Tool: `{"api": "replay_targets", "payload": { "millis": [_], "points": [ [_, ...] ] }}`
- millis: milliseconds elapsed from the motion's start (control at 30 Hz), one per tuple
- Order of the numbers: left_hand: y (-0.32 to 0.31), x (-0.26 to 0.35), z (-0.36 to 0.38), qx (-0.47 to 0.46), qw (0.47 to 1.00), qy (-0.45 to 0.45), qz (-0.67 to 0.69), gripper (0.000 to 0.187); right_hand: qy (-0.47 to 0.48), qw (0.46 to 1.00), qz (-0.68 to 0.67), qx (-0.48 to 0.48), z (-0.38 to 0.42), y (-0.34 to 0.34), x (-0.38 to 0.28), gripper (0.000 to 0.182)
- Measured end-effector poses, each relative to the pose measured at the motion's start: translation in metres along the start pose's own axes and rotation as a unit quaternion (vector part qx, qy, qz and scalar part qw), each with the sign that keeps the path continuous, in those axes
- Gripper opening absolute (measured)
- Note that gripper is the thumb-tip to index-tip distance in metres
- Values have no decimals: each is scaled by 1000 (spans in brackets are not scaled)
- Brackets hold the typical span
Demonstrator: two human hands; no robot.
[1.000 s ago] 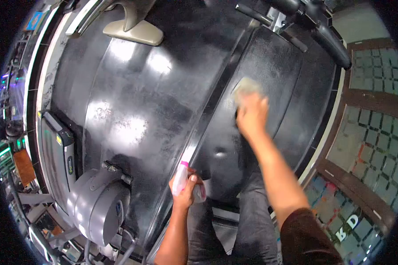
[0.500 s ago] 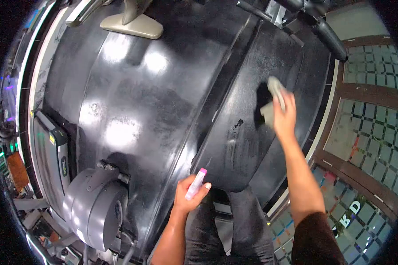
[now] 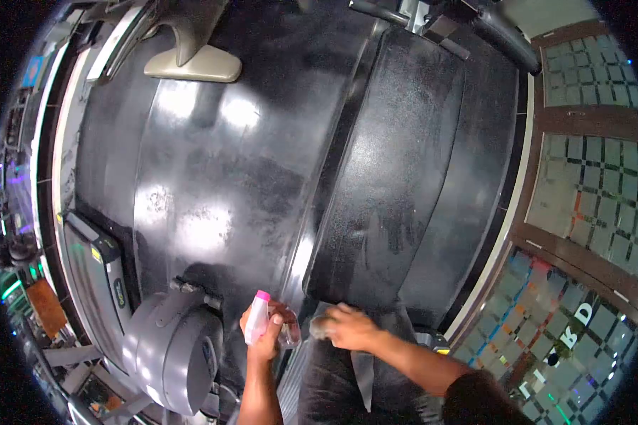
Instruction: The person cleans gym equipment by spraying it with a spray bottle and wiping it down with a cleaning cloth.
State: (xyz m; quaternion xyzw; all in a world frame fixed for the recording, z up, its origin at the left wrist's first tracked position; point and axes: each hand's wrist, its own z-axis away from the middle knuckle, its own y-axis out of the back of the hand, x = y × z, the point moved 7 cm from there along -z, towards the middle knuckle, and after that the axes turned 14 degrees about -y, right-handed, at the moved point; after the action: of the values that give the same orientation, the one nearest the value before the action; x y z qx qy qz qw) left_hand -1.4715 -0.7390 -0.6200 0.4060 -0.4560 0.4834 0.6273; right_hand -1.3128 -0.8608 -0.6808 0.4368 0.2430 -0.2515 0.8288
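I look down on a black treadmill belt [image 3: 397, 177] set in a glossy black deck. My left hand [image 3: 266, 333] grips a small clear spray bottle [image 3: 256, 327] with a pink cap, held upright at the near edge of the deck. My right hand [image 3: 349, 327] is low at the near end of the belt, fingers closed over a bunched grey cloth [image 3: 321, 326] that is mostly hidden under the hand. The two hands are close together, the bottle just left of the cloth.
A beige foot [image 3: 191, 65] of another machine stands on the floor at the top left. A grey motor housing [image 3: 174, 350] sits at the lower left. Black handlebars [image 3: 500, 28] cross the top right. A frosted glass wall [image 3: 588, 212] runs along the right.
My right hand with the cloth has swept from the far right part of the belt back down to its near end. My left hand with the bottle has shifted slightly left.
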Motion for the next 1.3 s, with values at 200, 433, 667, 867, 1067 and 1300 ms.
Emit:
{"api": "replay_targets", "payload": {
  "millis": [200, 433, 667, 867, 1067, 1300],
  "points": [
    [2, -1, 6, -14, 999, 5, -36, 45, -39, 902, 60, 426, -103, 263, 106, 41],
    [-24, -5, 16, -51, 998, 36, 22, 32, -168, 933, 129, 290, -76, 102, 64, 41],
    [-115, 46, -1, -347, 929, -14, -125, 28, -224, 942, -236, -80, 117, -32, 67, 37],
    [-109, 8, 22, -313, 944, 2, -101, 34, -253, 866, -140, 407, 71, 217, 180, 19],
    [-73, 6, 37, -258, 958, 53, -113, 26, -241, 889, 94, 379, -68, 219, 190, 36],
    [-45, 12, 30, -158, 981, 56, -95, 35, -166, 984, -70, -9, 113, -109, 29, 20]
  ]
}}
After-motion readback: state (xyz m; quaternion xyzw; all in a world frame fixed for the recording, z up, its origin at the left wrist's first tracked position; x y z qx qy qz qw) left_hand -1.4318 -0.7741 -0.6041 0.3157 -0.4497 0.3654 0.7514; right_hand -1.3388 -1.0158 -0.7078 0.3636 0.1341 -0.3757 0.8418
